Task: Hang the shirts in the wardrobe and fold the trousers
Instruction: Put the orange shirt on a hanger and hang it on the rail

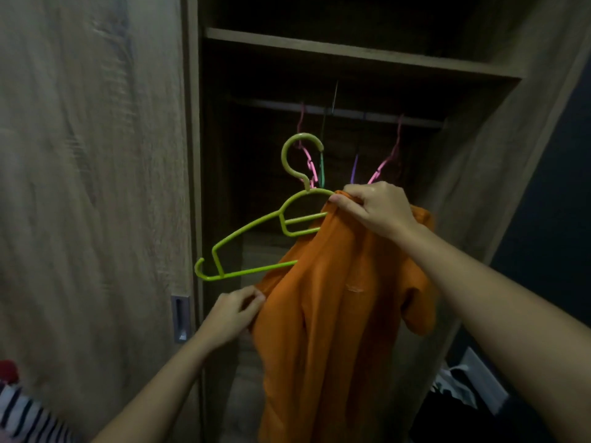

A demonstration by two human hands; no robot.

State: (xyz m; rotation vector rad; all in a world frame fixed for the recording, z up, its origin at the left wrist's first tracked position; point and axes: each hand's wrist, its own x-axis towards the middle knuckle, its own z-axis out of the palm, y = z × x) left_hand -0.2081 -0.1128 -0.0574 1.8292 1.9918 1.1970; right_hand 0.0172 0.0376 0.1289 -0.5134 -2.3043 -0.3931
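The right hand [374, 207] is gripping the orange shirt [335, 330] and green hanger [256, 231] together at the collar, before the open wardrobe [351, 55]. The left hand [233, 314] is pinching the shirt's lower left edge. The shirt is hanging crumpled, half on the tilted hanger.

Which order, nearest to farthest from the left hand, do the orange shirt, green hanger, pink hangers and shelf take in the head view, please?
1. Orange shirt: pinched by the left hand.
2. Green hanger: just above the hand.
3. Pink hangers: higher, hanging farther in.
4. Shelf: topmost, farthest.
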